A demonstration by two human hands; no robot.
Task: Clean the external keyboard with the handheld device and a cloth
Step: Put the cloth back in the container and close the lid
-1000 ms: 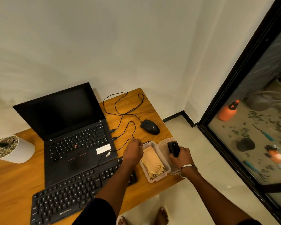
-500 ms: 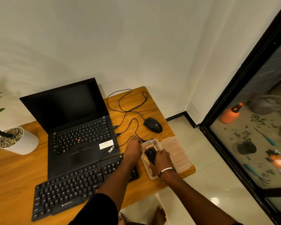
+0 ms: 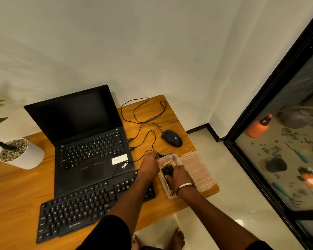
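Apparently the step in hand concerns the tools: the right hand [image 3: 179,175] grips the black handheld device [image 3: 167,170] inside the clear container [image 3: 176,158], on the folded cloth [image 3: 167,162]. The left hand [image 3: 149,166] holds the container's far-left rim. Just left lies the external keyboard [image 3: 83,202] on the bench [image 3: 16,199]; next, probably, one tool must go over its keys.

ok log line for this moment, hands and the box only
right hand: grips black handheld device in clear box | left hand: holds box's left rim | cloth: in box | lid: off, beside box
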